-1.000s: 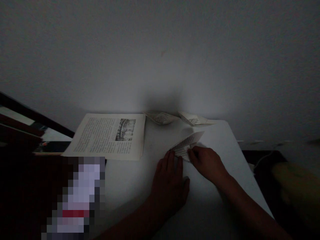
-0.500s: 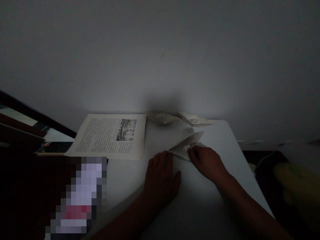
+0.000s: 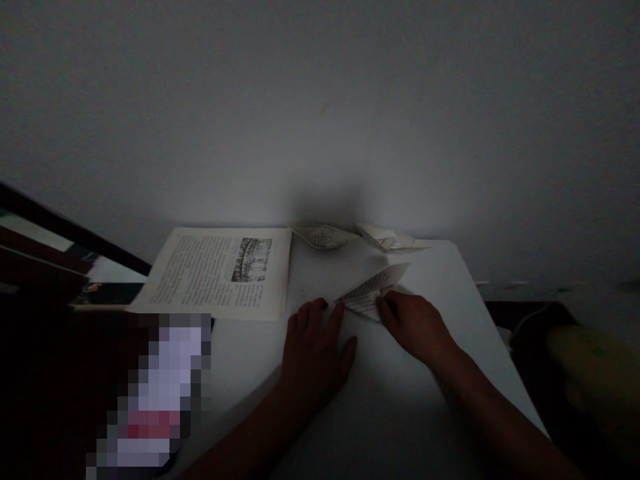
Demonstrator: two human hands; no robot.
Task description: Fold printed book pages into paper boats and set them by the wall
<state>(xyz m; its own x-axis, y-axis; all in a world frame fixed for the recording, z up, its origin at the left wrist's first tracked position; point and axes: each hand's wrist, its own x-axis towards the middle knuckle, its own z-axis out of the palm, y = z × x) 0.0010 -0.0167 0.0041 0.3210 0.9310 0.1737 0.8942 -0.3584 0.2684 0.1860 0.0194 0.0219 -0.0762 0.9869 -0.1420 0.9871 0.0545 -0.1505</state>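
Note:
A printed sheet of paper (image 3: 363,303), folded to a pointed shape with one flap raised, lies on the white table (image 3: 400,413). My right hand (image 3: 417,327) pinches its right side between thumb and fingers. At its left tip, the index finger of my left hand (image 3: 315,347) touches the paper; that hand's fingers are spread, palm down on the table. Two folded paper boats stand at the back by the wall: the left boat (image 3: 325,237) and the right boat (image 3: 387,239).
To the left lies a stack of printed pages (image 3: 210,280) with a picture on top. A grey wall (image 3: 320,133) rises behind the table. A pixelated object (image 3: 160,387) sits at the left edge, and a yellowish thing (image 3: 595,367) is at the right beyond the table.
My left hand has shifted slightly left and its fingers have spread, the index finger staying by the paper's tip. My right hand and the folded paper look almost unchanged.

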